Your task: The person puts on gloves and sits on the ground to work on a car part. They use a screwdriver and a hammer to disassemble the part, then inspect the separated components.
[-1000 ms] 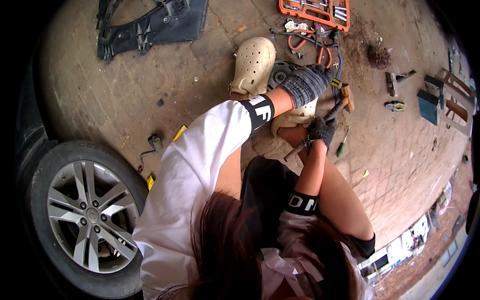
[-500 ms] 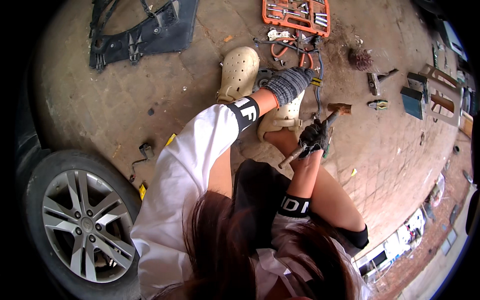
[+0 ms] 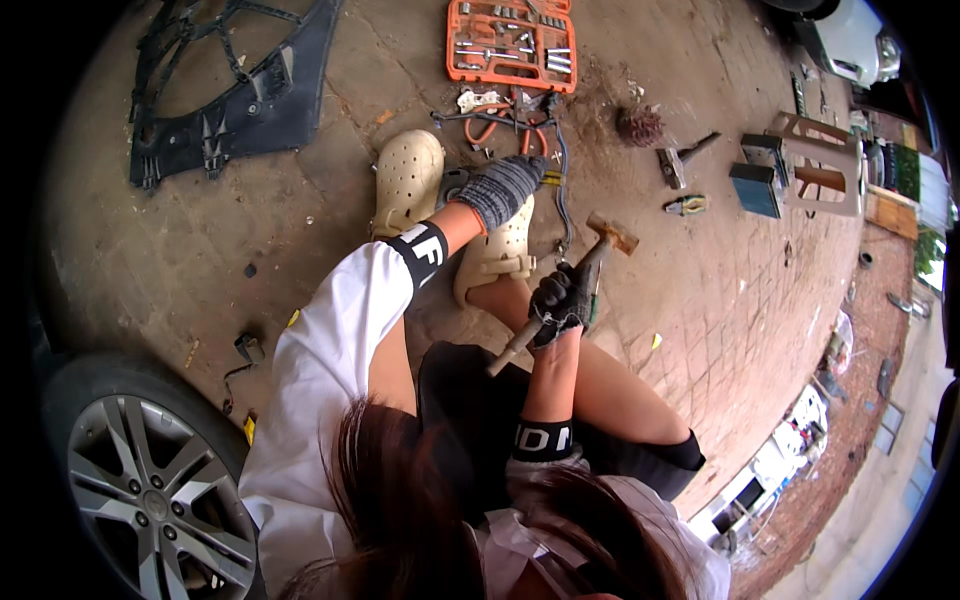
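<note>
My right hand (image 3: pixel 560 302), in a dark glove, is closed around the wooden handle of a hammer (image 3: pixel 603 244), held slantwise above my lower leg. The hammer's rusty head points away and to the right. Beside that hand is a slim green-handled tool (image 3: pixel 595 300); whether I hold it is unclear. My left hand (image 3: pixel 500 192), in a grey knitted glove, is closed over the toe of my right clog (image 3: pixel 508 245), and its fingertips hide whatever they grip. A yellow-banded cable (image 3: pixel 562 195) lies just past them, and a round dark part (image 3: pixel 453 185) is partly covered by the hand.
An orange socket set case (image 3: pixel 513 75) lies open ahead. Orange-handled pliers (image 3: pixel 482 130), another hammer (image 3: pixel 675 168) and small pliers (image 3: pixel 687 205) are on the brick floor. A stool (image 3: pixel 830 160) lies at right, a car wheel (image 3: pixel 150 495) at lower left, and a black plastic panel (image 3: pixel 225 135) at far left.
The view has turned, so the floor and tools appear farther left. Both hands keep nearly the same place over my legs, and the hammer stays in my right hand.
</note>
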The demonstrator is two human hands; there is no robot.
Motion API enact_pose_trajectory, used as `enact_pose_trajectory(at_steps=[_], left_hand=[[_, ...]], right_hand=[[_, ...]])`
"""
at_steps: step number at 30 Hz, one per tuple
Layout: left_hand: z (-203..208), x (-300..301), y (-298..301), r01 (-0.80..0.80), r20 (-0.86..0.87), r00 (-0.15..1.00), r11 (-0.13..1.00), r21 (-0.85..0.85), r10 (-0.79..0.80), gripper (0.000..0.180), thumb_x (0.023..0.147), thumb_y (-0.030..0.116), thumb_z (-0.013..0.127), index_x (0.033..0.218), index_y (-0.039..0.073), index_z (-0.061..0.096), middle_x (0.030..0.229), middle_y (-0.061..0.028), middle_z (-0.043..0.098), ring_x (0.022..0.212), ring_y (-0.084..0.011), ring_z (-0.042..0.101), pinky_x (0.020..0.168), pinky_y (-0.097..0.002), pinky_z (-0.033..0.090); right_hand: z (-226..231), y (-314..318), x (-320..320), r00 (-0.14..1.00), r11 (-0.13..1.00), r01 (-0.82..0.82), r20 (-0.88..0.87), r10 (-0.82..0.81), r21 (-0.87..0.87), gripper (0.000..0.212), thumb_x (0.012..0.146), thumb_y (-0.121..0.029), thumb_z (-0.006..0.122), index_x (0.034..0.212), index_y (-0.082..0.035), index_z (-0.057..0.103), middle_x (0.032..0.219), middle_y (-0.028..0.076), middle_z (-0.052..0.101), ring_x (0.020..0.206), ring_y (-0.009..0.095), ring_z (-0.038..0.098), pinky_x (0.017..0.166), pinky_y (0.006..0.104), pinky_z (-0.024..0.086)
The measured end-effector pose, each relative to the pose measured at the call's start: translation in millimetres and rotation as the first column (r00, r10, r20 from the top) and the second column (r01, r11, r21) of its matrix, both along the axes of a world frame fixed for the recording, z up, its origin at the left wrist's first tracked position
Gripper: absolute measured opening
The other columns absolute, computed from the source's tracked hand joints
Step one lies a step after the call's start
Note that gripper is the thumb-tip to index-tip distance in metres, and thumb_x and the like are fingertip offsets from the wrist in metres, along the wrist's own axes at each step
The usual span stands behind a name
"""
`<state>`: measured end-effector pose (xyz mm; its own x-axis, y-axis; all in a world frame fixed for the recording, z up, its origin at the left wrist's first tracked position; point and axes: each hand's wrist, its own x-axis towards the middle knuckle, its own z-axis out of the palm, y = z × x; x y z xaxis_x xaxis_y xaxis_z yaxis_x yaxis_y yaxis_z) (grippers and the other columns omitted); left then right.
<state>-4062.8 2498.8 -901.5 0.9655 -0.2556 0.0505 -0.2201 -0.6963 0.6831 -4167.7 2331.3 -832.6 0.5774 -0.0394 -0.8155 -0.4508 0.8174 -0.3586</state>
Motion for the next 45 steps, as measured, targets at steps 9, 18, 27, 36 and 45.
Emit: enact_pose_trajectory(at_steps=[9,18,27,36,45], left_hand=[[6.4,3.1,1.6,0.014,-0.076,0.997,0.996,0.094,-0.007,0.029,0.086,0.011,0.047,0.113,0.001,0.051,0.104,-0.0216,0.06,0.095,-0.0338,0.059,0.081,-0.0396,0.049],[-4.2,11.3,5.7,0.003,-0.068,0.998,0.999,0.053,0.001,0.027,0.084,0.011,0.051,0.109,0.002,0.054,0.102,-0.0201,0.061,0.091,-0.0331,0.061,0.079,-0.041,0.049],[9.0,15.5,28.1,-0.207,-0.178,0.969,0.959,-0.193,0.174,0.032,0.086,0.021,0.052,0.114,0.005,0.051,0.093,-0.0259,0.06,0.081,-0.0362,0.06,0.066,-0.0419,0.049],[-9.3,25.8,21.2,-0.107,-0.283,0.956,0.99,-0.091,0.077,0.027,0.083,0.018,0.057,0.106,0.004,0.053,0.093,-0.0221,0.061,0.087,-0.0388,0.059,0.072,-0.0426,0.048],[20.5,1.4,17.7,0.032,-0.125,0.992,0.999,0.001,-0.032,0.036,0.085,0.014,0.051,0.118,0.002,0.05,0.1,-0.0214,0.061,0.088,-0.0337,0.061,0.075,-0.0408,0.05]], right_hand=[[41.2,-0.1,8.2,0.979,0.857,-0.205,-0.099,0.179,-0.473,0.033,0.09,-0.042,0.051,0.109,-0.015,0.051,0.056,-0.002,0.038,0.038,0.011,0.036,0.034,0.0248,0.025],[88.8,24.4,0.3,0.984,0.453,0.005,0.085,0.157,-0.891,0.031,0.094,-0.037,0.045,0.087,-0.007,0.051,0.049,-0.002,0.04,0.036,0.008,0.037,0.031,0.0238,0.026],[16.3,27.4,-20.6,0.845,0.492,-0.408,-0.114,0.522,-0.769,0.034,0.089,-0.04,0.053,0.077,-0.008,0.056,0.051,0.0,0.049,0.04,0.01,0.043,0.037,0.0254,0.032],[138.3,41.6,10.2,0.916,0.414,0.204,0.322,0.239,-0.887,0.035,0.094,-0.038,0.043,0.095,-0.003,0.048,0.055,0.002,0.043,0.042,0.009,0.042,0.036,0.0207,0.034],[98.2,21.4,4.7,0.981,0.558,-0.138,-0.034,0.193,-0.818,0.045,0.093,-0.047,0.04,0.08,-0.005,0.054,0.043,0.002,0.038,0.03,0.016,0.035,0.03,0.0291,0.026]])
